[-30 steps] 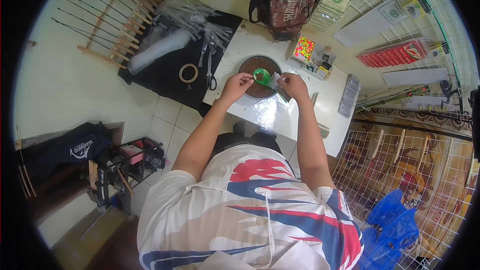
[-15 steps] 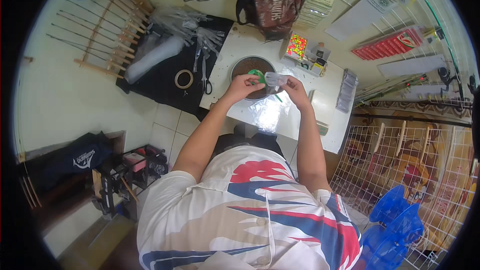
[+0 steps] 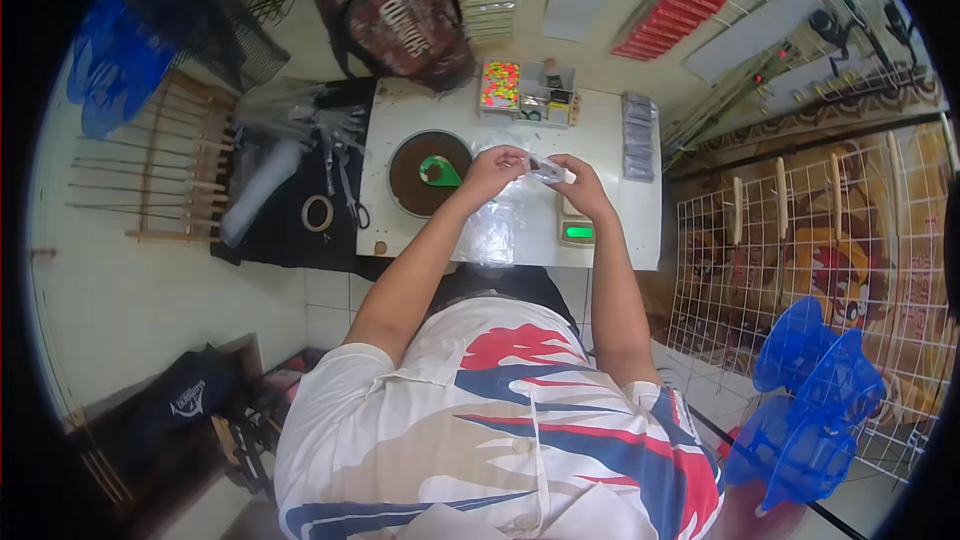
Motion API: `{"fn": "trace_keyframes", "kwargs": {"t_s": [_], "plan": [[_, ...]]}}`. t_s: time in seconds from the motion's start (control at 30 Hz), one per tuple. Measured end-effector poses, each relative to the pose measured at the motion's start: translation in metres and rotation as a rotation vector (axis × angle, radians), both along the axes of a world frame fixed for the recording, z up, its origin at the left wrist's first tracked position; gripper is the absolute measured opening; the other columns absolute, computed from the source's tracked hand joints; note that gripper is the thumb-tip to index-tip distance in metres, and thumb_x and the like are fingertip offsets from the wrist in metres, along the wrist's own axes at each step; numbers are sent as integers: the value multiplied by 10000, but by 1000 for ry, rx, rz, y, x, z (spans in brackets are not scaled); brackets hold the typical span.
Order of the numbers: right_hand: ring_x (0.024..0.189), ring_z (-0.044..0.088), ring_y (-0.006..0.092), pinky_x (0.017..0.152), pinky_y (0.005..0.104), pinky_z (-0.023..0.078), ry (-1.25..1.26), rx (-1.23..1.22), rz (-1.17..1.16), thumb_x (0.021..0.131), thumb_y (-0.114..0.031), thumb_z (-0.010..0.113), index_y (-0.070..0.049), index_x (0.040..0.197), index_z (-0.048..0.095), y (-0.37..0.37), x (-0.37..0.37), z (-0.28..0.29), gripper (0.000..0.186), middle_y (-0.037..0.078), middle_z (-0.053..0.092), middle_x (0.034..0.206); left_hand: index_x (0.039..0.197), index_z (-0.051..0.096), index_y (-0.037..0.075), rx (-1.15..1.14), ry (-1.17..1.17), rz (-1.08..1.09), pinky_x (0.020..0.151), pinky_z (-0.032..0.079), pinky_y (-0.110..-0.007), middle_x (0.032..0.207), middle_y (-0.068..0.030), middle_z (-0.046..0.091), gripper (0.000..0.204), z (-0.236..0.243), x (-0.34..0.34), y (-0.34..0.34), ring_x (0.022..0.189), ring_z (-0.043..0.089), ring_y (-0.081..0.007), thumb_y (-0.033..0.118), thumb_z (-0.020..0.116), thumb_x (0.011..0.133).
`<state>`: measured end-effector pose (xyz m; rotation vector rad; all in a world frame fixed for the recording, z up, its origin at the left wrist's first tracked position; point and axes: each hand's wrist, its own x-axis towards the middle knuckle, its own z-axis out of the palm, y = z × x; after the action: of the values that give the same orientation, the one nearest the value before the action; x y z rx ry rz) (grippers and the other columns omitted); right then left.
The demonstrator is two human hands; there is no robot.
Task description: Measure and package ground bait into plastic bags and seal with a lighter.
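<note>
A small clear plastic bag (image 3: pixel 542 170) with something dark in its bottom is stretched between my two hands above the white table. My left hand (image 3: pixel 494 172) pinches its left side. At the other side, the fingers of my right hand (image 3: pixel 582 186) grip the bag too. Just left of my left hand stands a round bowl (image 3: pixel 396 190) of brown granules. A green scoop (image 3: pixel 445 174) lies on the granules. Partly hidden under my right hand is a small digital scale (image 3: pixel 577 231) with a lit green display.
A white organizer box (image 3: pixel 545 110) with bright beads stands at the back, beside a camouflage backpack (image 3: pixel 400 25). Small grey packets (image 3: pixel 638 135) line the right edge of the white table (image 3: pixel 620 240). Scissors (image 3: pixel 352 195) and a tape roll (image 3: pixel 317 213) lie on black cloth at left.
The green scoop has left my left hand and now rests in the bowl. Both hands and the bag have moved right of the bowl, toward the scale. The view has turned right.
</note>
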<state>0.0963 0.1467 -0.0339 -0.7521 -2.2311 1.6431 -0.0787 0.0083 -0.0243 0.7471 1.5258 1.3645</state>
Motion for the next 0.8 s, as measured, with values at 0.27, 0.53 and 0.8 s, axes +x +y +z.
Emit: {"fn": "trace_keyframes", "kwargs": {"t_s": [0.27, 0.53, 0.8], "plan": [[908, 651, 181, 821, 321, 501, -161, 102, -250, 808, -75, 681, -18, 1029, 664, 49, 70, -18, 229, 68, 695, 936, 1174, 601, 36, -106, -22, -120, 606, 438, -239, 871, -42, 662, 393, -11, 68, 65, 751, 593, -108, 225, 708, 846], [879, 658, 248, 828, 337, 513, -192, 130, -206, 776, -75, 708, -32, 1079, 669, 74, 103, -59, 308, 142, 695, 951, 1181, 593, 11, -168, 42, -89, 720, 476, -252, 882, -56, 655, 404, -44, 103, 86, 779, 596, -119, 233, 703, 861], [990, 608, 252, 894, 355, 498, -244, 97, -104, 712, -70, 755, -82, 1211, 616, 75, 117, -41, 518, 116, 635, 1141, 1130, 623, 3, -267, 263, 23, 727, 502, -288, 887, -86, 666, 518, -56, 111, 77, 804, 628, -162, 406, 738, 825]]}}
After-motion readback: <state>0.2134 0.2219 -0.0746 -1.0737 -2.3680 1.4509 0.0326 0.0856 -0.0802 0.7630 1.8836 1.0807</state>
